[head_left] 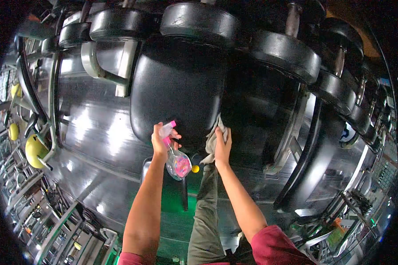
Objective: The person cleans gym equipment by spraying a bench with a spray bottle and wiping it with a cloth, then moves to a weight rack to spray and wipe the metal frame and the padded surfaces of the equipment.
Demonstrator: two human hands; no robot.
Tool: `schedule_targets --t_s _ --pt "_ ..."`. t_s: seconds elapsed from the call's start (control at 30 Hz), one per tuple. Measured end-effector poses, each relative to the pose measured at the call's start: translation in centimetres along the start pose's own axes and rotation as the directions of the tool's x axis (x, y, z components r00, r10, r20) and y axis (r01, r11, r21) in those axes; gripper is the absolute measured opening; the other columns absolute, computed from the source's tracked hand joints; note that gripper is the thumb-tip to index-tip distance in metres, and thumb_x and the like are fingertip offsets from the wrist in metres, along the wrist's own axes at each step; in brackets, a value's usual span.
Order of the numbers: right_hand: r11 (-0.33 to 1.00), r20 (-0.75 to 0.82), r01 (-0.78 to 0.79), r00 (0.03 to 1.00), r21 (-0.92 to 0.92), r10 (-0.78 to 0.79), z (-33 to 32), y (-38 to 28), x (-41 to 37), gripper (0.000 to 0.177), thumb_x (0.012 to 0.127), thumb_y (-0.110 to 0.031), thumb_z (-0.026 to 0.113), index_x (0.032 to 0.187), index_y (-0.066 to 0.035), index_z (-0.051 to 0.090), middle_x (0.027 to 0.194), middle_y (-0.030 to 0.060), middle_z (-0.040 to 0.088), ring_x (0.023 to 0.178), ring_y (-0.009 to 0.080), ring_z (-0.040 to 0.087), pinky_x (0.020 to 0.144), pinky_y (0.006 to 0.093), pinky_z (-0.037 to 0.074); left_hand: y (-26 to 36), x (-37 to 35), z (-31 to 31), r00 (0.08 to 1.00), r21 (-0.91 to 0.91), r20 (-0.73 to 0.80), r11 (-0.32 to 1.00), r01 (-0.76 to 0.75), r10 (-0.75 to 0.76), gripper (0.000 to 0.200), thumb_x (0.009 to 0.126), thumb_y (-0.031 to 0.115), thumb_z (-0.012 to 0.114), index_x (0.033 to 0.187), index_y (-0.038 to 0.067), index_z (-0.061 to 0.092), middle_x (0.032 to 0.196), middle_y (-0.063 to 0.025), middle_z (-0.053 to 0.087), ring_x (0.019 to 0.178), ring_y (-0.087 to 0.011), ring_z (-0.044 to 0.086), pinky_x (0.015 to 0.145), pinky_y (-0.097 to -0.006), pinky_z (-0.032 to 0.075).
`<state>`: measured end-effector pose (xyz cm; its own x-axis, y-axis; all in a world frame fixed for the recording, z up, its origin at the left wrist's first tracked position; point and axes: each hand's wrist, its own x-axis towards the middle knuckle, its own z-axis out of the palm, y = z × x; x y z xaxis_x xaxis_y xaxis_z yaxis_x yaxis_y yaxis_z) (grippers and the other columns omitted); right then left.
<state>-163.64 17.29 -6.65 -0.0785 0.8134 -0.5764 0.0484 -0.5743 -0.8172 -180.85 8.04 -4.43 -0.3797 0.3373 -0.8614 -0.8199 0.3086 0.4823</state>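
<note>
My left hand point(160, 140) is wrapped round the neck of a clear spray bottle point(177, 161) with a pink nozzle and a pink label. The bottle tilts, its base toward the lower right, in front of the black padded bench point(177, 88). In my right hand point(222, 145) is a crumpled light grey cloth point(212, 141), gripped between thumb and fingers. The cloth's upper tip lies right at the bench pad's lower right edge, and its lower end hangs by my trouser leg.
Large black dumbbells point(199, 20) line a rack across the top, with another big dumbbell point(285, 53) to the right. A pale metal bar point(93, 64) stands left of the bench. A second black pad point(303, 154) leans at right. Yellow balls point(36, 151) and gym machines fill the left side.
</note>
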Motion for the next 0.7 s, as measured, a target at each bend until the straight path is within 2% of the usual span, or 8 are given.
schedule_targets --t_s 0.07,0.2,0.3,0.37,0.4,0.47,0.57,0.7 --pt "0.997 0.037 -0.077 0.996 0.030 0.076 -0.8 0.9 -0.5 0.047 0.091 -0.034 0.064 0.122 0.000 0.054 0.110 0.0072 0.061 0.099 0.0159 0.054 0.089 0.0296 0.040 -0.1 -0.1 0.0 1.000 0.007 -0.003 1.000 -0.016 0.016 0.059 0.087 0.057 0.038 0.078 0.002 0.059 0.067 -0.0158 0.062 0.036 -0.0252 0.047 0.047 -0.0398 0.050" --pt "0.998 -0.002 -0.021 1.000 -0.058 0.021 -0.1 -1.3 3.8 0.045 0.090 -0.032 0.062 0.119 0.002 0.056 0.112 0.0096 0.062 0.101 0.0188 0.055 0.092 0.0315 0.041 0.3 -0.5 0.4 1.000 0.039 -0.008 0.999 -0.017 0.017 0.059 0.086 0.060 0.041 0.078 0.004 0.059 0.067 -0.0145 0.062 0.036 -0.0255 0.047 0.047 -0.0397 0.050" --pt "0.997 0.101 -0.038 0.994 -0.074 0.046 0.1 -0.5 6.0 0.054 0.089 -0.035 0.062 0.126 0.003 0.053 0.117 0.0127 0.060 0.104 0.0212 0.055 0.093 0.0316 0.040 0.4 -0.7 0.5 1.000 0.025 -0.006 1.000 -0.016 0.017 0.059 0.085 0.060 0.041 0.078 0.004 0.059 0.067 -0.0146 0.062 0.038 -0.0258 0.048 0.047 -0.0401 0.049" --pt "0.995 -0.111 -0.008 0.994 -0.096 -0.003 0.3 1.6 5.4 0.063 0.089 -0.038 0.061 0.133 0.005 0.047 0.121 0.0154 0.057 0.105 0.0227 0.053 0.094 0.0313 0.039 0.3 -0.4 0.5 1.000 0.021 0.002 1.000 -0.013 0.013 0.059 0.085 0.059 0.041 0.078 0.003 0.059 0.066 -0.0150 0.062 0.039 -0.0260 0.048 0.049 -0.0413 0.049" --pt "0.995 -0.058 -0.064 0.997 -0.078 0.060 0.2 0.1 3.4 0.073 0.088 -0.041 0.062 0.139 0.007 0.040 0.124 0.0161 0.054 0.106 0.0218 0.051 0.095 0.0316 0.038 0.4 -0.3 0.6 1.000 0.007 -0.002 1.000 -0.011 0.011 0.059 0.085 0.059 0.041 0.078 0.003 0.059 0.066 -0.0150 0.062 0.039 -0.0260 0.048 0.049 -0.0413 0.049" --pt "0.991 -0.080 -0.066 0.995 -0.115 0.057 -0.3 0.4 0.1 0.063 0.090 -0.037 0.062 0.133 0.004 0.046 0.118 0.0123 0.056 0.103 0.0188 0.051 0.094 0.0309 0.039 0.3 -0.3 0.5 1.000 0.022 0.016 1.000 -0.001 0.001 0.060 0.084 0.059 0.041 0.078 0.003 0.059 0.067 -0.0157 0.062 0.039 -0.0258 0.047 0.050 -0.0417 0.049" --pt "0.991 0.012 -0.028 0.999 -0.129 0.030 -0.6 1.0 -4.2 0.030 0.094 -0.028 0.060 0.109 -0.004 0.051 0.103 0.0058 0.058 0.095 0.0145 0.052 0.087 0.0295 0.041 0.2 -0.1 0.3 1.000 0.021 0.027 1.000 -0.008 0.007 0.060 0.085 0.058 0.041 0.078 0.002 0.059 0.069 -0.0167 0.062 0.039 -0.0261 0.049 0.051 -0.0414 0.050" --pt "0.996 -0.051 -0.057 0.997 -0.064 0.054 0.6 0.9 -4.0 0.027 0.096 -0.028 0.058 0.107 -0.005 0.051 0.099 0.0039 0.054 0.093 0.0131 0.048 0.085 0.0287 0.039 0.3 -0.4 0.5 1.000 0.034 0.010 0.999 -0.006 0.005 0.060 0.087 0.057 0.041 0.079 0.000 0.060 0.069 -0.0178 0.062 0.038 -0.0264 0.050 0.051 -0.0416 0.051"
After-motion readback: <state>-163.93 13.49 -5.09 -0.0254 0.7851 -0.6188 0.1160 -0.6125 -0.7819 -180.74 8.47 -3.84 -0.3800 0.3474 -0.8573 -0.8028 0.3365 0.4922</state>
